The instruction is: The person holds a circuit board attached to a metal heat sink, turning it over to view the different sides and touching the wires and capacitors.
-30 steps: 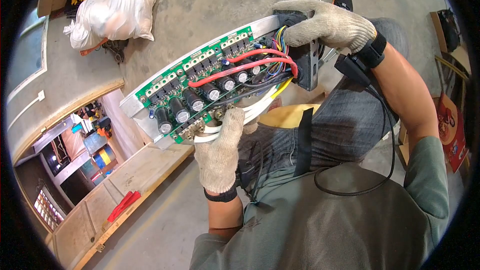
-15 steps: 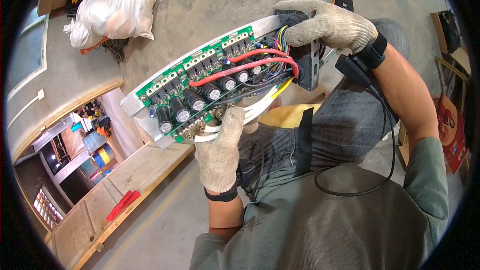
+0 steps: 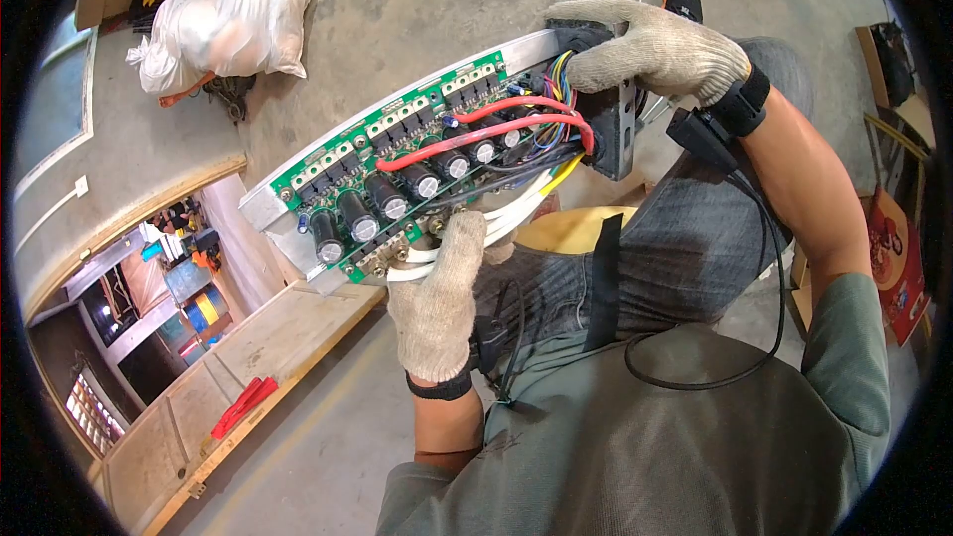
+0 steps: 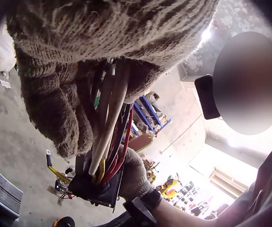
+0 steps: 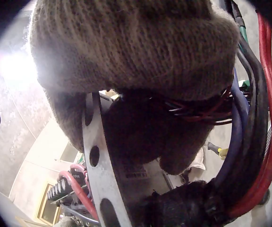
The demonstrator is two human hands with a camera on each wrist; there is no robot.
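Note:
A long green circuit board (image 3: pixel 362 164) with a row of black capacitors lies along a silver metal heatsink, tilted in the air above the lap. My gloved left hand (image 3: pixel 437 298) grips its lower edge, thumb beside the white cables (image 3: pixel 511 213); the fingers below are mostly hidden in the head view. At the other end, my gloved right hand (image 3: pixel 655 52) holds the black end plate (image 3: pixel 611 144), thumb over its near face. Red cables (image 3: pixel 476 139) and thin coloured wires run from the board into this plate. In the right wrist view, the glove wraps around a metal strip with holes (image 5: pixel 96 156).
A wooden bench (image 3: pixel 218 387) with a red cloth-like item (image 3: pixel 245 407) stands at the left. White sacks (image 3: pixel 233 25) lie on the concrete floor at upper left. Behind the cables shows something yellow and round (image 3: pixel 566 230). Cardboard boxes (image 3: pixel 893 69) are at far right.

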